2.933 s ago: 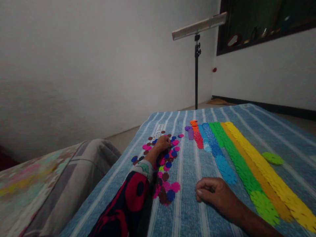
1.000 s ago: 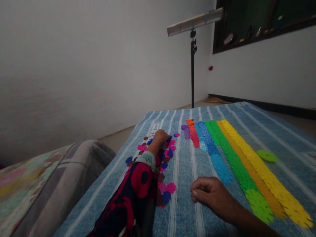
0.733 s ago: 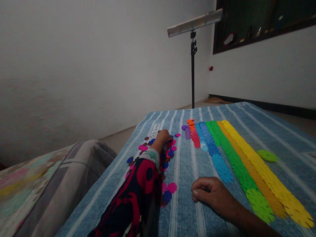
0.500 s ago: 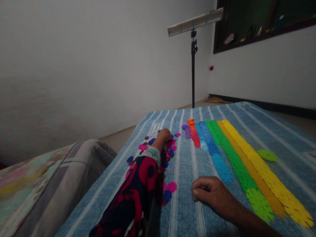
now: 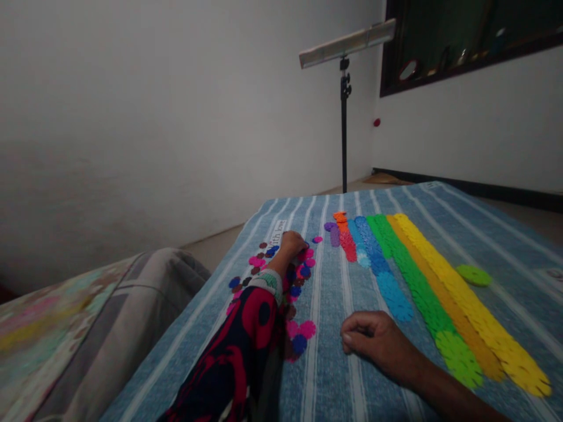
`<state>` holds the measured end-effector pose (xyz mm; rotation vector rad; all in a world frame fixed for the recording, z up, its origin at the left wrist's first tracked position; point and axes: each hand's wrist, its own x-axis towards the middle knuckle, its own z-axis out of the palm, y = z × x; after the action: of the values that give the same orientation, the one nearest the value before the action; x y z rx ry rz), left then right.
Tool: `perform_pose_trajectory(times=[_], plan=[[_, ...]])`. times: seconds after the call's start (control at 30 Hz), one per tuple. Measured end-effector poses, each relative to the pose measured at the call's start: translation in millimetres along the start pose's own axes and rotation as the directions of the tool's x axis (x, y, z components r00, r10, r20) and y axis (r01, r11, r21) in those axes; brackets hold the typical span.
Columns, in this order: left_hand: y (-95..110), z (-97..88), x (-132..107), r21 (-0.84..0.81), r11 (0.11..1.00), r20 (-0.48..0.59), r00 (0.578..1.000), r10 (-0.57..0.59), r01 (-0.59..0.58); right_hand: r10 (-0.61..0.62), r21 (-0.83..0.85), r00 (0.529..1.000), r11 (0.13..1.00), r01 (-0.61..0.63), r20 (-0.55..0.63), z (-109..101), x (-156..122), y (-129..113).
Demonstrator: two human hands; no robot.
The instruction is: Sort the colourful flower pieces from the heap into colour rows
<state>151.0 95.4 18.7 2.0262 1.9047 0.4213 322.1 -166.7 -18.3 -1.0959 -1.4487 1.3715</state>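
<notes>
My left hand (image 5: 291,245), its sleeve pushed to the wrist, reaches into a loose scatter of pink, blue and brown notched plastic discs (image 5: 300,343). Its fingers are bent down and pressed together at the far end of the scatter; what they hold, if anything, is hidden. My right hand (image 5: 367,334) lies loosely curled on the striped blue cloth (image 5: 329,375), nothing showing in it. To its right run overlapping rows of discs: blue discs (image 5: 393,293), green discs (image 5: 424,299), orange-yellow discs (image 5: 457,322) and yellow discs (image 5: 475,293).
Shorter rows of red discs (image 5: 347,245) and purple discs (image 5: 335,235) lie farther back. One lime disc (image 5: 473,275) sits apart on the right. Beyond the cloth stands a lamp on a black pole (image 5: 344,135). Grey fabric (image 5: 162,293) bulges at the left.
My left hand has shifted very slightly among the discs, its fingers still bent down. My right hand stays where it was. The view has tilted a little.
</notes>
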Motion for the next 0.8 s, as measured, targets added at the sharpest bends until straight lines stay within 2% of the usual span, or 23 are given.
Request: perform_pose_trajectory(times=[0.17, 0.3, 0.4, 0.57, 0.63, 0.7, 0.8], plan=[[-3, -4.1, -12, -0.121, 0.992, -0.044, 0.998, -0.05, 0.044, -0.012, -0.002, 1.0, 1.0, 0.012, -0.002, 1, 1, 1], [1, -13.1, -38, -0.411, 0.911, -0.053, 0.999, 0.003, -0.025, -0.021, -0.007, 1.0, 1.0, 0.021, -0.009, 1, 2, 1], [9, -15.4, -71, -0.563, 0.824, 0.021, 0.996, 0.087, -0.06, -0.024, 0.022, 0.999, 0.999, 0.025, -0.024, 2, 4, 2], [19, -7.0, -141, -0.68, 0.733, 0.192, 0.965, 0.179, 0.0, -0.042, 0.079, 0.991, 0.995, 0.053, -0.13, 6, 6, 2], [21, -3.3, -165, -0.71, 0.702, 0.264, 0.946, 0.191, 0.056, -0.057, 0.014, 0.977, 0.998, 0.061, -0.204, 8, 5, 1], [23, -1.0, -184, -0.747, 0.657, 0.293, 0.936, 0.195, 0.098, -0.099, -0.137, 0.957, 0.989, 0.063, -0.272, 10, 4, 1], [26, 0.3, -201, -0.78, 0.615, 0.307, 0.927, 0.215, 0.116, -0.193, -0.408, 0.936, 0.911, 0.06, -0.295, 12, 1, 2]])
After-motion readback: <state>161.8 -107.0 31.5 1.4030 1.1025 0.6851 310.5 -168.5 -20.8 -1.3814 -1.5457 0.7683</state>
